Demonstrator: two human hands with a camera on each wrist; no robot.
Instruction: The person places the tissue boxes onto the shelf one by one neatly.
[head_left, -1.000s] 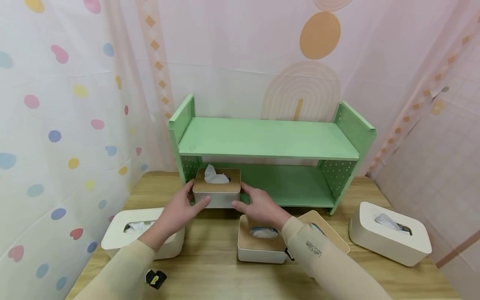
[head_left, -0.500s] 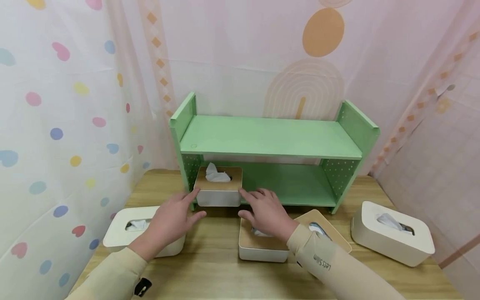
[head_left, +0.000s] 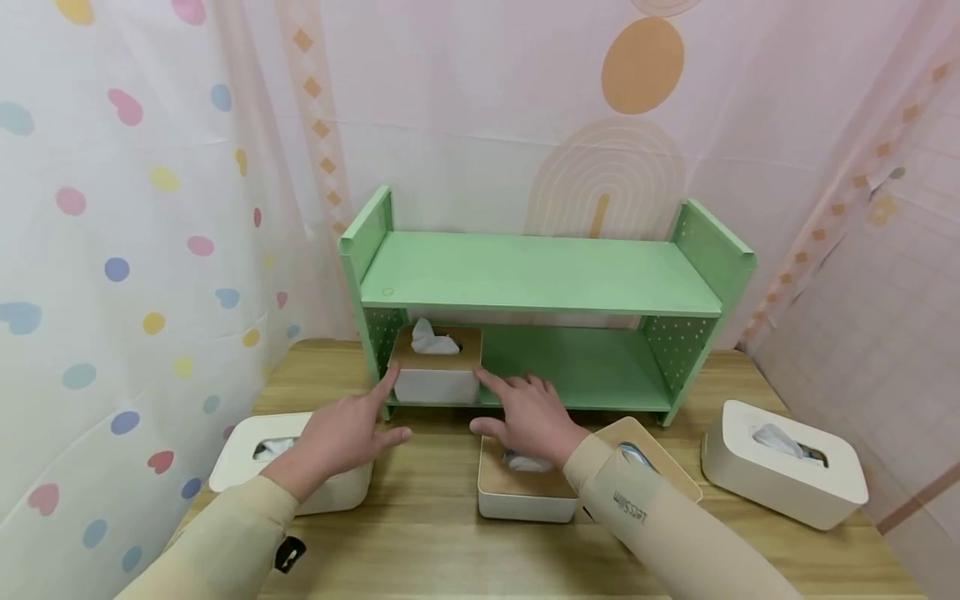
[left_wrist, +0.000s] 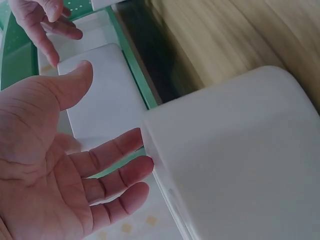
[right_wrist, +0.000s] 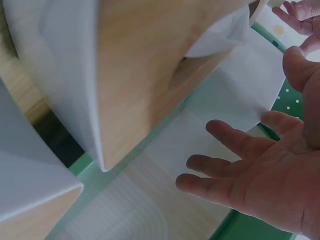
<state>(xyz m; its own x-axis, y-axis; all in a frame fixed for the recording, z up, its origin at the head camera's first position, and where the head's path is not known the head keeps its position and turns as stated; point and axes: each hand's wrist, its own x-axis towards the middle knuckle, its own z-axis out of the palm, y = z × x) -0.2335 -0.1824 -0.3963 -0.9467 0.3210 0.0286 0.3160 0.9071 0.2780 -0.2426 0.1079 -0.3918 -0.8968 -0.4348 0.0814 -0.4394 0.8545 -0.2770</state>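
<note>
A white tissue box with a wooden lid (head_left: pixel 437 387) stands at the left end of the lower level of the green shelf (head_left: pixel 540 271), a tissue poking from its slot. My left hand (head_left: pixel 341 440) reaches its front left corner with an extended index finger, the other fingers loose. At the front right corner, my right hand (head_left: pixel 531 421) touches it the same way, index finger straight and thumb apart. In the left wrist view, the white front of this box (left_wrist: pixel 107 92) lies between both hands. Below my right hand sits another wood-lidded tissue box (head_left: pixel 525 507), partly covered by it.
A cream tissue box (head_left: pixel 232 458) lies under my left forearm, and another cream tissue box (head_left: pixel 780 475) stands at the right. A further wood-lidded box (head_left: pixel 667 454) is partly behind my right sleeve. A small black object (head_left: pixel 289 553) rests near the left sleeve.
Both hands have let go of the box's sides, and their index fingers now touch its front corners. The box has slid farther back onto the lower shelf.
</note>
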